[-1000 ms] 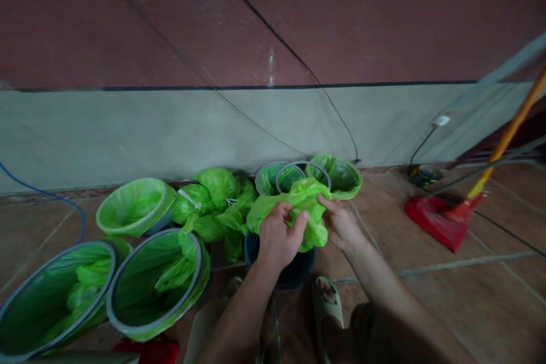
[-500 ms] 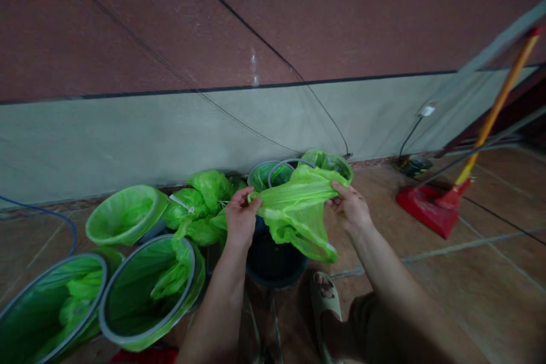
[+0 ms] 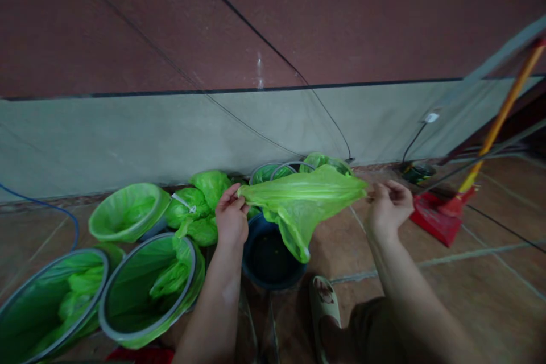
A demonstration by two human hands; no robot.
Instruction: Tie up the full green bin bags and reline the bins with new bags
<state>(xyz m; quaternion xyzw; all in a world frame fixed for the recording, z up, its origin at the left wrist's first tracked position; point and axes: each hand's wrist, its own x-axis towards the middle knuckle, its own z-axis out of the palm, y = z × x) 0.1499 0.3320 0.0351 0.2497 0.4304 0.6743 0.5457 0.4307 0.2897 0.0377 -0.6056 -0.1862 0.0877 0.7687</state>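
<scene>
A thin green plastic bag (image 3: 307, 199) is stretched sideways at about its top edge, and its loose lower part hangs down in a point. My left hand (image 3: 232, 216) pinches the bag's left end between thumb and fingers. At the other end, my right hand (image 3: 389, 210) is closed with its fingertips at the bag's edge; the exact grip there is blurred. Below the bag stands a dark blue bucket (image 3: 256, 273) with no liner showing, its far rim partly hidden by the bag.
Left of me stand bins lined with green bags: a near bin (image 3: 149, 333), a bin at the edge (image 3: 55, 264) and a far one (image 3: 128, 236). Tied green bags (image 3: 187, 207) lie beside them. More bins (image 3: 273, 169) line the wall. A red dustpan (image 3: 439, 224) stands right.
My hands have moved farther apart, the right one outward to the right, pulling the bag wider and tauter. More of the dark bucket shows beneath it.
</scene>
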